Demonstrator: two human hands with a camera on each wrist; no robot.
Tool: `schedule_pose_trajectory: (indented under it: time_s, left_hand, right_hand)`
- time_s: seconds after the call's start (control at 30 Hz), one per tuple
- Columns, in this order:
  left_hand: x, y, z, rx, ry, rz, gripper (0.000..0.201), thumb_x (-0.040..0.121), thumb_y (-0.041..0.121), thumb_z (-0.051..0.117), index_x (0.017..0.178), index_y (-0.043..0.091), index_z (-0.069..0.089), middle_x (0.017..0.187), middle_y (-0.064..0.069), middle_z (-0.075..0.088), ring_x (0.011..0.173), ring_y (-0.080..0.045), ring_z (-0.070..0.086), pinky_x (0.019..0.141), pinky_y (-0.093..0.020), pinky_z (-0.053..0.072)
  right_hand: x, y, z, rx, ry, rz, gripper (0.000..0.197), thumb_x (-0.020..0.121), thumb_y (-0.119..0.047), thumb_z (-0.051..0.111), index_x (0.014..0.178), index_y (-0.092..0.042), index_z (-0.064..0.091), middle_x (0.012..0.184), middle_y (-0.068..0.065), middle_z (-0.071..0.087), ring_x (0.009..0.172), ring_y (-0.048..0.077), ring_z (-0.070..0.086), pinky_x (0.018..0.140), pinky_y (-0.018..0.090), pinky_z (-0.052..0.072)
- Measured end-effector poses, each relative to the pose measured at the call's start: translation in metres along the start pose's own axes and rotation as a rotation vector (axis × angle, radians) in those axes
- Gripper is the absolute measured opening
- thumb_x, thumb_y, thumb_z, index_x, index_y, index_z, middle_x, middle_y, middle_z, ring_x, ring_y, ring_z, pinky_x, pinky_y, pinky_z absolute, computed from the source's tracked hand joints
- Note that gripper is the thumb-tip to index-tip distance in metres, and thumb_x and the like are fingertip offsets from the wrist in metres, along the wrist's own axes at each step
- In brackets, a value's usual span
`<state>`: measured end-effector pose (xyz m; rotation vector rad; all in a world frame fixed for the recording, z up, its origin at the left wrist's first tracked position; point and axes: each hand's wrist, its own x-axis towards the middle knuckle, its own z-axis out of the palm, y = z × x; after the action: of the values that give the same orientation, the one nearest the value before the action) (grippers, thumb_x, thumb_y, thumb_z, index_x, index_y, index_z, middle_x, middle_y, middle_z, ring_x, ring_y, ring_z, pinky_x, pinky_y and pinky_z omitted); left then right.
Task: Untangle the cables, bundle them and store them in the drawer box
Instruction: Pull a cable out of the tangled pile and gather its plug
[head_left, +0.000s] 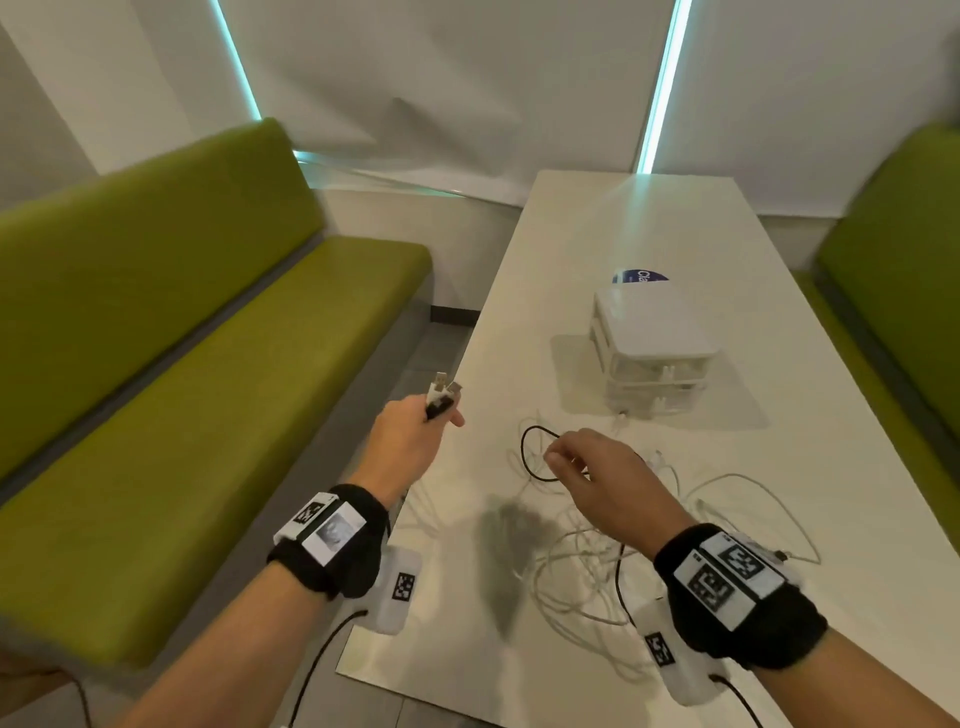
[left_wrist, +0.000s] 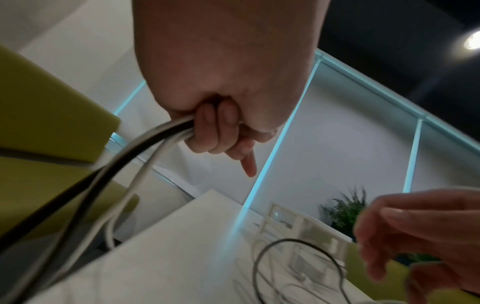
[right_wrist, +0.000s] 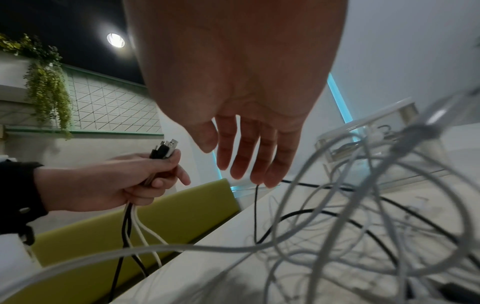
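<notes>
My left hand (head_left: 439, 415) is raised off the table's left edge and grips a bunch of cable ends (head_left: 442, 395), black and white, with USB plugs (right_wrist: 166, 148) sticking up from the fist. Their cords (left_wrist: 140, 148) hang down from the left hand (left_wrist: 221, 131) toward the table. My right hand (head_left: 558, 460) hovers over the tangle of white cables (head_left: 597, 561), fingers (right_wrist: 244, 156) straight and relaxed, fingertips at an upstanding black cable loop (head_left: 525, 452). The white and clear drawer box (head_left: 654, 353) stands further back on the table, apart from both hands.
The white table (head_left: 649, 223) runs away from me, with green benches on the left (head_left: 182, 364) and the right (head_left: 893, 260). A blue round label (head_left: 640, 275) lies behind the box. Loose white cable loops (head_left: 753, 499) spread to the right of my right wrist.
</notes>
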<state>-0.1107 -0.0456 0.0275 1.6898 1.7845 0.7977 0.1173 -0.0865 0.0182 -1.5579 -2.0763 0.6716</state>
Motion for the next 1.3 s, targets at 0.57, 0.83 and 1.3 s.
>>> schedule_pose_trajectory:
  time_s: [0.57, 0.83, 1.3]
  left_hand:
    - [-0.009, 0.044, 0.101, 0.250, -0.357, 0.233, 0.038, 0.089, 0.052, 0.060, 0.077, 0.018, 0.069, 0.074, 0.003, 0.066, 0.068, -0.016, 0.059, 0.058, -0.029, 0.039]
    - [-0.029, 0.046, 0.108, 0.229, -0.443, 0.328, 0.037, 0.084, 0.055, 0.065, 0.064, 0.025, 0.056, 0.060, 0.007, 0.053, 0.057, -0.005, 0.048, 0.056, -0.028, 0.034]
    - [-0.045, 0.063, 0.102, -0.219, -0.391, 0.345, 0.033, 0.090, 0.058, 0.054, 0.095, 0.033, 0.075, 0.096, 0.005, 0.075, 0.093, -0.012, 0.068, 0.087, -0.039, 0.053]
  right_hand:
    - [-0.041, 0.059, -0.051, -0.073, -0.056, 0.214, 0.012, 0.093, -0.027, 0.056, 0.098, -0.025, 0.066, 0.094, -0.006, 0.067, 0.085, 0.012, 0.060, 0.076, 0.026, 0.048]
    - [-0.048, 0.059, -0.047, 0.009, -0.045, 0.221, 0.021, 0.096, -0.016, 0.046, 0.108, -0.025, 0.061, 0.094, -0.007, 0.071, 0.082, 0.012, 0.064, 0.076, 0.029, 0.051]
    - [-0.052, 0.038, -0.064, -0.178, -0.068, 0.129, 0.034, 0.095, -0.045, 0.053, 0.073, -0.021, 0.064, 0.065, -0.005, 0.070, 0.060, 0.007, 0.061, 0.061, 0.028, 0.049]
